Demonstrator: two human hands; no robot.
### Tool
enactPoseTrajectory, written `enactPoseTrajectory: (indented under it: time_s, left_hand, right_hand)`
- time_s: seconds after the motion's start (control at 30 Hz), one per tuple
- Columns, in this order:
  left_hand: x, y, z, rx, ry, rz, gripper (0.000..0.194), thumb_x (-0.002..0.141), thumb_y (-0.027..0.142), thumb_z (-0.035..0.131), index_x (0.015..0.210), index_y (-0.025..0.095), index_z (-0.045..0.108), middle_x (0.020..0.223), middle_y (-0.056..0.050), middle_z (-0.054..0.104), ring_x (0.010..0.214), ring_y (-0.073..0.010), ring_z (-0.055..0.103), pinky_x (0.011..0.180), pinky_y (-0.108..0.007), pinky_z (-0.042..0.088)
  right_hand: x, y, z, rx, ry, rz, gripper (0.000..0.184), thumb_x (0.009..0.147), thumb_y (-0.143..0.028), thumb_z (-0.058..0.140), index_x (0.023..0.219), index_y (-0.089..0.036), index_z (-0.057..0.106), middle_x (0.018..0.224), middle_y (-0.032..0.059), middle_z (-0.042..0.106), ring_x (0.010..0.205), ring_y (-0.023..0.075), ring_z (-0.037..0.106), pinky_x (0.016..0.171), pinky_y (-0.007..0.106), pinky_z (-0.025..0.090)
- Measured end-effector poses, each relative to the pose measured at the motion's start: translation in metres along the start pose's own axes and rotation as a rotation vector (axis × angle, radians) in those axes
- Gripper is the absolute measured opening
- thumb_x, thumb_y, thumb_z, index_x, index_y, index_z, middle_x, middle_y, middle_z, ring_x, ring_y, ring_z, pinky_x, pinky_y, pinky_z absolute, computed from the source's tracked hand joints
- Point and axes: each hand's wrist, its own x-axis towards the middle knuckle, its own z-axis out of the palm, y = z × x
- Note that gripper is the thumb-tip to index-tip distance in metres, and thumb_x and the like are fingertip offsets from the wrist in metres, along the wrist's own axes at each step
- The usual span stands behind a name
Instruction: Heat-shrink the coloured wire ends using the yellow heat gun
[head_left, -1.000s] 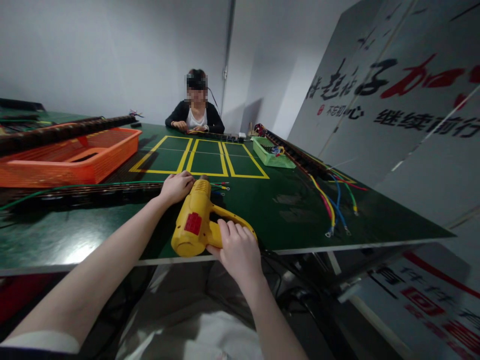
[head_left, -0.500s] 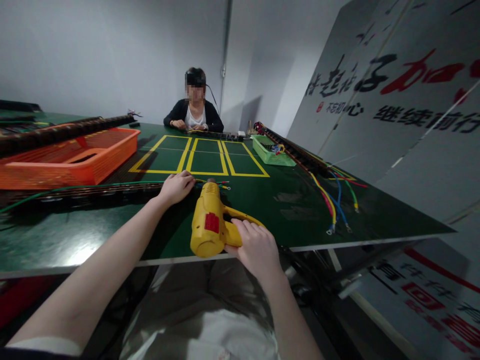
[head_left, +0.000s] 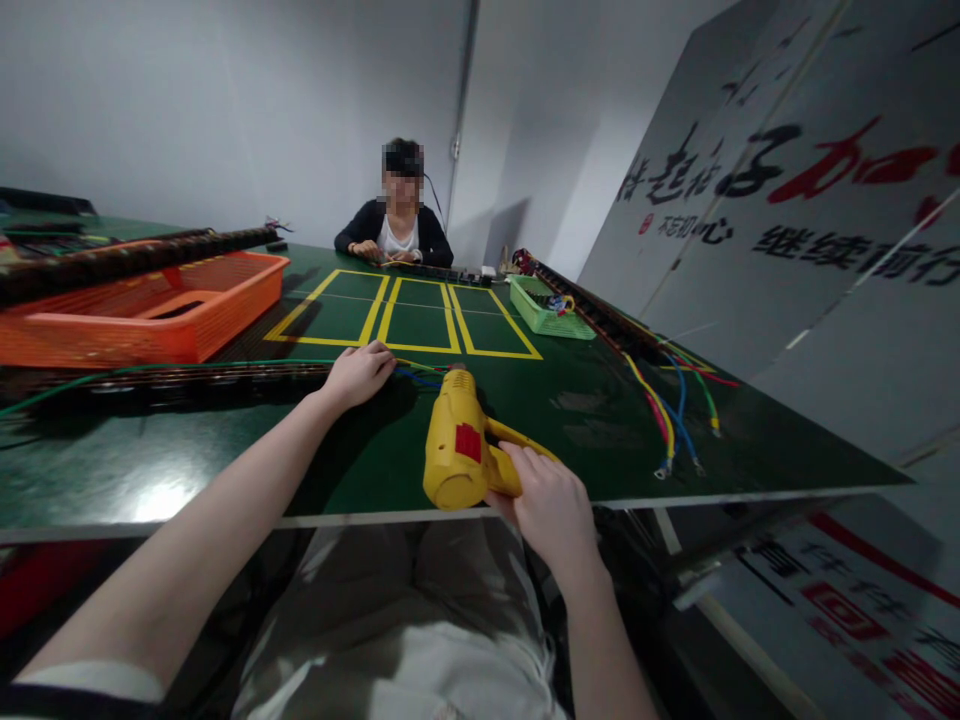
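Observation:
A yellow heat gun (head_left: 452, 450) with a red label is in my right hand (head_left: 551, 500), whose fingers wrap round its handle. Its nozzle points away from me, over the ends of some coloured wires (head_left: 421, 376). My left hand (head_left: 361, 374) is closed over these wires where they leave a long dark wire harness (head_left: 217, 388) lying along the table. The nozzle hides the wire tips, and the hand covers part of the wires.
An orange basket (head_left: 232, 298) with a harness across it stands at left. To the right lie a green basket (head_left: 559, 318), another long harness (head_left: 592, 312) and loose lugged wires (head_left: 679, 420). Yellow tape outlines (head_left: 420, 348) mark the green table. Opposite sits a person (head_left: 397, 230) handling a harness.
The heat gun has moved right along the wires with my right hand, uncovering more wire beside my left hand. My left hand keeps its place on the wires. The view has shifted slightly.

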Motion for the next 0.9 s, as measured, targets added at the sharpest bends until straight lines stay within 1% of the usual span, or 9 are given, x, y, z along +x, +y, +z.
enactPoseTrajectory:
  time_s: [0.13,0.2,0.3,0.37,0.53,0.67,0.8,0.9]
  left_hand:
    - [0.001,0.0,0.001,-0.001,-0.002,-0.014,0.041,0.093,0.037,0.027,0.097,0.02,0.065,0.114,-0.006,0.061,0.099,-0.0223,0.059,0.08,-0.036,0.042]
    - [0.001,-0.001,0.001,-0.008,-0.009,-0.028,0.04,0.093,0.037,0.029,0.098,0.021,0.066,0.115,-0.006,0.062,0.099,-0.0221,0.06,0.081,-0.035,0.042]
    - [0.003,-0.002,0.002,-0.017,-0.025,-0.036,0.039,0.092,0.037,0.031,0.099,0.023,0.067,0.116,-0.004,0.063,0.101,-0.0219,0.059,0.082,-0.034,0.042]
    - [0.003,-0.002,0.002,-0.021,-0.03,-0.039,0.039,0.091,0.036,0.031,0.1,0.024,0.067,0.117,-0.003,0.063,0.102,-0.0223,0.059,0.082,-0.034,0.042]
    - [0.005,-0.002,0.002,-0.024,-0.033,-0.066,0.038,0.09,0.036,0.033,0.099,0.024,0.068,0.117,-0.003,0.064,0.103,-0.0231,0.059,0.081,-0.034,0.042]
    - [0.006,-0.003,0.003,-0.008,-0.044,-0.068,0.038,0.09,0.037,0.032,0.096,0.024,0.067,0.116,-0.003,0.065,0.101,-0.0226,0.06,0.079,-0.033,0.042]
    - [0.006,-0.006,0.003,-0.018,-0.049,-0.057,0.037,0.09,0.036,0.032,0.098,0.024,0.066,0.116,-0.003,0.064,0.101,-0.0222,0.06,0.078,-0.034,0.041]
    - [0.004,-0.006,0.002,0.003,-0.058,-0.04,0.037,0.09,0.035,0.031,0.101,0.025,0.065,0.116,-0.004,0.063,0.101,-0.0224,0.059,0.079,-0.034,0.041]
  right_hand:
    - [0.001,-0.003,-0.001,-0.019,-0.006,-0.012,0.04,0.084,-0.017,0.049,0.123,-0.016,0.051,0.106,0.0061,0.064,0.095,0.0196,0.059,0.081,0.031,0.041]
    - [0.001,-0.006,0.0,-0.024,-0.004,-0.023,0.039,0.086,-0.024,0.051,0.124,-0.015,0.05,0.104,0.0075,0.064,0.093,0.0203,0.059,0.08,0.032,0.042]
    - [0.004,-0.015,0.003,-0.026,0.004,-0.046,0.046,0.086,-0.038,0.055,0.124,-0.013,0.05,0.102,0.0084,0.063,0.092,0.0214,0.059,0.08,0.033,0.042]
    - [0.007,-0.023,0.004,-0.028,0.014,-0.062,0.049,0.086,-0.043,0.056,0.124,-0.013,0.05,0.1,0.008,0.063,0.091,0.0218,0.059,0.079,0.033,0.043]
    - [0.014,-0.044,0.004,-0.031,0.042,-0.106,0.044,0.088,-0.042,0.052,0.123,-0.014,0.051,0.096,0.0079,0.063,0.086,0.0213,0.058,0.076,0.034,0.042]
    - [0.017,-0.055,0.005,-0.029,0.062,-0.144,0.05,0.085,-0.044,0.057,0.124,-0.014,0.05,0.094,0.0076,0.062,0.086,0.0207,0.057,0.076,0.034,0.042]
    - [0.018,-0.058,0.007,-0.036,0.077,-0.168,0.056,0.085,-0.048,0.057,0.128,-0.013,0.048,0.093,0.0073,0.061,0.084,0.0209,0.056,0.074,0.034,0.041]
    - [0.017,-0.054,0.009,-0.034,0.084,-0.179,0.059,0.085,-0.046,0.056,0.134,-0.016,0.044,0.093,0.0067,0.061,0.085,0.0208,0.056,0.074,0.034,0.04]
